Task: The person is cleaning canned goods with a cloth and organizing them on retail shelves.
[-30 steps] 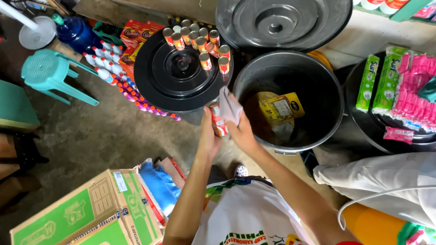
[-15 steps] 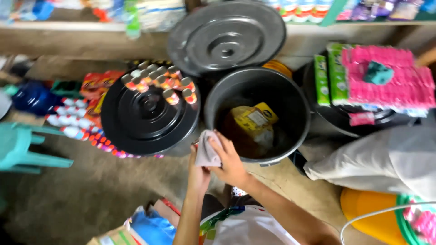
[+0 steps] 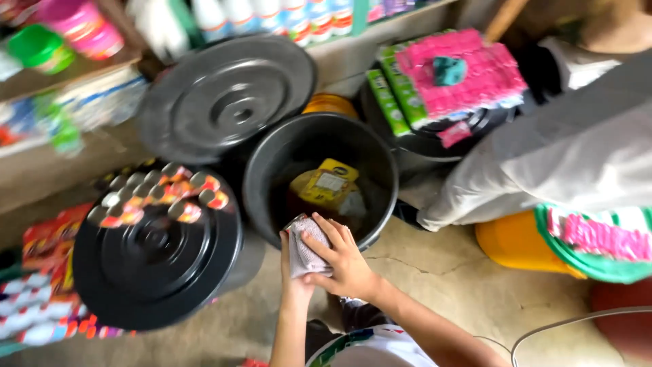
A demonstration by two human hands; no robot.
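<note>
Fingers (image 3: 324, 239) of the right hand (image 3: 346, 261) lie spread flat over a small greyish cloth pouch (image 3: 303, 253), pressing it against the left hand (image 3: 293, 272), which is underneath and mostly hidden, so whether its own fingers are curled round the pouch cannot be told. In the single head view the pouch sits between both hands just at the near rim of the open black bucket (image 3: 380, 204), touching or almost touching that rim. Inside the bucket, beyond the hands, lies a yellow packet (image 3: 326, 185) on dark contents that are too dim to make out. Left of the bucket stands a second black bin whose closed lid (image 3: 156, 265) carries a row of small capped bottles (image 3: 163, 197) along its far edge. Behind the bucket a grey round lid (image 3: 227, 109) leans against a shelf (image 3: 380, 34) of blurred bottles. Right of the bucket another bin bears pink and green packets (image 3: 448, 81), and nearer on that side a person in a pale grey garment (image 3: 543, 163) stands beside a yellow tub (image 3: 516, 241). The concrete floor (image 3: 435, 285) shows a crack just this side of the bucket. Judging by its sagging, folded look, the pouch is soft, light and limp, not slippery or fragile; it seems best held as now, sandwiched flat between the palms, or pinched at a folded edge.
</note>
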